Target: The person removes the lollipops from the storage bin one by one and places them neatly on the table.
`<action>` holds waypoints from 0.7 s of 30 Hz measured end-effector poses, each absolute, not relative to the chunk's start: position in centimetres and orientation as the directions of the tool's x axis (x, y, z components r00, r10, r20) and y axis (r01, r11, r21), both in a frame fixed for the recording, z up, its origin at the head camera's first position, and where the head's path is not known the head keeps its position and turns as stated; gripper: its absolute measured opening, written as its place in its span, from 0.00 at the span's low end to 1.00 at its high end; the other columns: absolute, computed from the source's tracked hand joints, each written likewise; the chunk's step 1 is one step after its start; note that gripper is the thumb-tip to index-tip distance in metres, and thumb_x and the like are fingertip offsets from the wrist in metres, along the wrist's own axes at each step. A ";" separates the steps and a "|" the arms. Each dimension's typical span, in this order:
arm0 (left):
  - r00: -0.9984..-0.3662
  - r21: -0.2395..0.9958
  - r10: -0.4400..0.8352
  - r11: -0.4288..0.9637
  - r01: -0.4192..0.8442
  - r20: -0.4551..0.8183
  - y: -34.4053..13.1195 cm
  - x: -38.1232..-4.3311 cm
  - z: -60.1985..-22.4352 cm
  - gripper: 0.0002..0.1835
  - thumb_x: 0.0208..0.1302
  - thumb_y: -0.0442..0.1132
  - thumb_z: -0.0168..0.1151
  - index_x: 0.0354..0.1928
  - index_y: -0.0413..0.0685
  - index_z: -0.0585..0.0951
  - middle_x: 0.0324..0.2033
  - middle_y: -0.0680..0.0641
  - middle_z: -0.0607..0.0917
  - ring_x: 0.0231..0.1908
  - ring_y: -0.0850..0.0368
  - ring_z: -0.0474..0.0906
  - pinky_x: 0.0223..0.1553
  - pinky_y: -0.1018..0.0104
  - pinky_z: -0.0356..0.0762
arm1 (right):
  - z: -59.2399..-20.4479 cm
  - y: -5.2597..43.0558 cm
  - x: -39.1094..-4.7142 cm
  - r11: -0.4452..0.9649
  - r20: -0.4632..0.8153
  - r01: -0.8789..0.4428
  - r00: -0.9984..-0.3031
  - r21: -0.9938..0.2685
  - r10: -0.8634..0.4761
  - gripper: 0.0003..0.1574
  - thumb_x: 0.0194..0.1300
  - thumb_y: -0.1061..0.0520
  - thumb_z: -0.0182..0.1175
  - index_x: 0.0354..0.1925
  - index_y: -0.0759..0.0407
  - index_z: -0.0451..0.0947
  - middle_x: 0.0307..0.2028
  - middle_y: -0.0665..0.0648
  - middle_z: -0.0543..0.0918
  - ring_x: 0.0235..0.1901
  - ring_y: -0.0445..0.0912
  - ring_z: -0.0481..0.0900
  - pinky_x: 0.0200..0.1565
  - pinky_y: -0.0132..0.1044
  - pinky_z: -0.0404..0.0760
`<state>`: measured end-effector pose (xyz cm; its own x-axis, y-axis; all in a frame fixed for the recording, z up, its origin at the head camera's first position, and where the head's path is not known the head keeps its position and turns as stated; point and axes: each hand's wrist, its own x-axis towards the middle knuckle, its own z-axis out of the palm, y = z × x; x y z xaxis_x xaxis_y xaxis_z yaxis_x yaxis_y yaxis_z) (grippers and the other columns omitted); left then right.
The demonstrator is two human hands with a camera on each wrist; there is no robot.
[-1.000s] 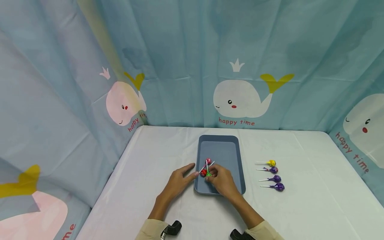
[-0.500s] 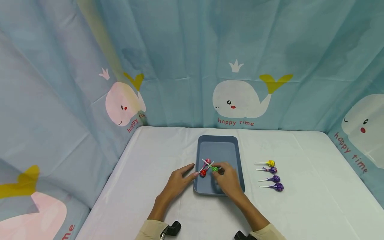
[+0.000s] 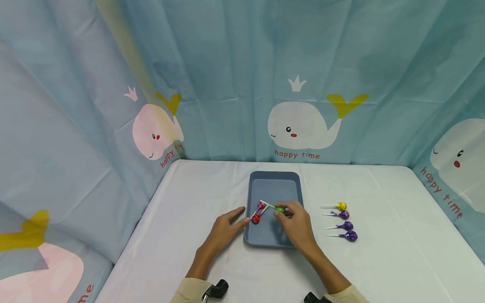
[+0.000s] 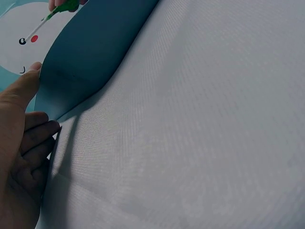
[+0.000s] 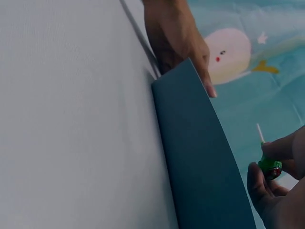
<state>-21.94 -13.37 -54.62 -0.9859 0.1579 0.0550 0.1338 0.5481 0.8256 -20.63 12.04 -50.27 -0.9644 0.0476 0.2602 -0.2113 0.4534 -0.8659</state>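
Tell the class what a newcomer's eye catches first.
Probably the printed whales on the blue curtain behind the table. Next, the right hand pinching a green lollipop over the tray, the left hand at its rim. A yellow lollipop and three purple ones lie right of the tray.

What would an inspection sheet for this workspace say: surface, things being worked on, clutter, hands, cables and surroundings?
Surface: white-covered table, with a blue-grey tray on it.
Job's things: green lollipop, held over the tray; pink lollipop and red lollipop inside the tray, near its left side; yellow lollipop and three purple lollipops lined up on the table, right of the tray.
Clutter: nothing seen.
Left hand: at the tray's left edge, thumb at the rim.
Right hand: pinches the green lollipop by its wrapped head.
Cables: nothing seen.
Surroundings: blue curtain printed with whales and "happy time"; beige sleeves at the near edge of the head view.
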 end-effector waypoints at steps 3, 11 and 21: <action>-0.985 0.828 0.162 0.544 0.139 0.059 -13.4 -22.0 -54.7 0.34 0.72 0.62 0.67 0.72 0.53 0.80 0.70 0.45 0.80 0.74 0.39 0.71 0.74 0.38 0.68 | -50.1 12.8 -20.7 0.457 0.272 -0.209 -0.959 -0.864 0.077 0.17 0.65 0.62 0.75 0.53 0.60 0.88 0.44 0.56 0.85 0.39 0.46 0.85 0.41 0.28 0.85; -0.984 0.824 0.166 0.547 0.147 0.065 -13.4 -22.0 -54.7 0.34 0.72 0.62 0.67 0.72 0.52 0.80 0.70 0.45 0.81 0.74 0.39 0.71 0.74 0.38 0.69 | -49.7 14.9 -20.6 0.490 0.256 -0.162 -0.958 -0.856 0.130 0.20 0.69 0.60 0.73 0.58 0.61 0.86 0.49 0.59 0.85 0.45 0.51 0.86 0.44 0.25 0.84; -0.985 0.825 0.164 0.547 0.143 0.061 -13.5 -22.0 -54.7 0.34 0.72 0.63 0.67 0.72 0.53 0.80 0.70 0.45 0.80 0.74 0.39 0.71 0.74 0.38 0.68 | -49.8 18.5 -20.6 0.460 0.191 -0.085 -0.963 -0.884 0.189 0.22 0.76 0.55 0.68 0.64 0.59 0.82 0.57 0.61 0.85 0.50 0.55 0.88 0.39 0.22 0.84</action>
